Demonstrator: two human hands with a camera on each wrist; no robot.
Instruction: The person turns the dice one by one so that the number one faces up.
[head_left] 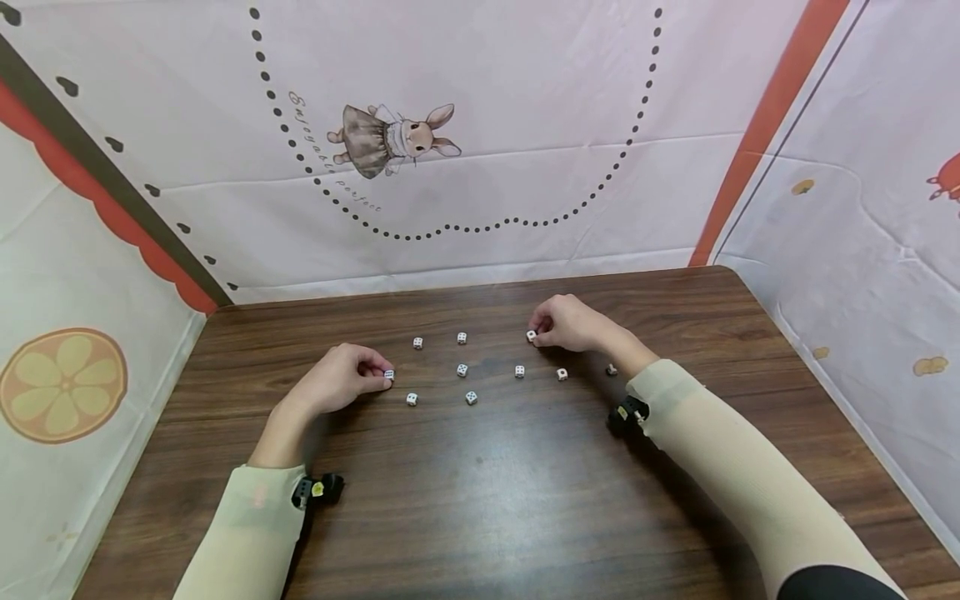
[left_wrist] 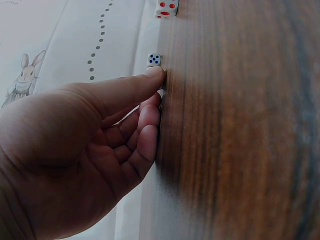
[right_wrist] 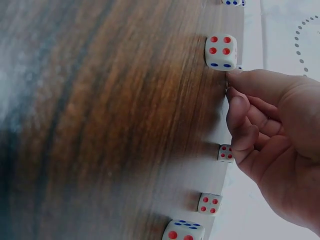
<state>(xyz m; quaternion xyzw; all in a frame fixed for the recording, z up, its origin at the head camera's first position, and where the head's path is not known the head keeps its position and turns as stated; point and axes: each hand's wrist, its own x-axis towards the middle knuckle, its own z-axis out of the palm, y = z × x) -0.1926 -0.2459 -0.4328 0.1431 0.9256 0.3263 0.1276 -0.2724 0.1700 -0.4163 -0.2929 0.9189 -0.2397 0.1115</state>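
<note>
Several small white dice are spread over the brown wooden table (head_left: 480,500). At the left of the group, my left hand (head_left: 337,379) pinches a die (head_left: 388,376) between thumb and index finger, low over the wood. Beyond the left thumb tip, the left wrist view shows a die face (left_wrist: 154,59) with blue pips. Toward the back, my right hand (head_left: 573,323) pinches another die (head_left: 531,336) at its fingertips. In the right wrist view a red-pipped die (right_wrist: 221,51) stands beside the right thumb, and the held one is mostly hidden behind it.
Between the hands lie dice, among them a back one (head_left: 462,337), a middle one (head_left: 462,370) and a front one (head_left: 471,398). Another die (head_left: 611,369) sits beside the right wrist. A printed cloth wall (head_left: 525,108) rises behind the table's back edge.
</note>
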